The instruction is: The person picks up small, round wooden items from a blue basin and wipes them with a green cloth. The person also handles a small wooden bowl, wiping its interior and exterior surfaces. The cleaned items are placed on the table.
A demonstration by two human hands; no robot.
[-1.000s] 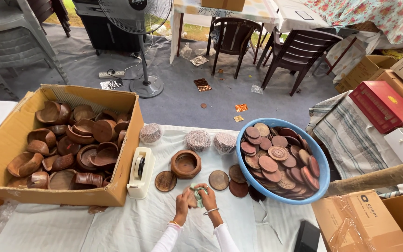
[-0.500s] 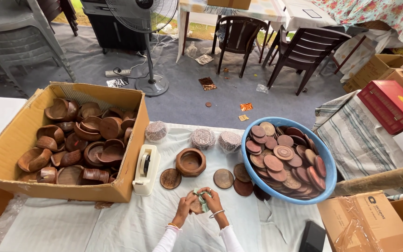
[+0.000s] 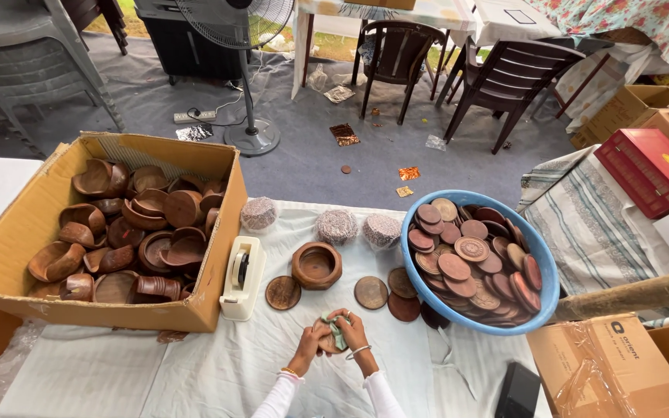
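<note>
My left hand and my right hand meet over the white table cloth, both closed around a small round wooden piece with a pale green cloth pressed on it. A bangle sits on my right wrist. Just beyond my hands stands a brown wooden bowl, with flat wooden lids lying beside it. A blue basin to the right is heaped with several wooden lids.
A cardboard box full of wooden bowls stands at the left, a white tape dispenser next to it. Three wrapped round bundles lie at the table's far edge. Boxes sit at the right; a fan and chairs stand beyond.
My hands have stayed together on the small piece and cloth, shifting only slightly. The view has drifted a little.
</note>
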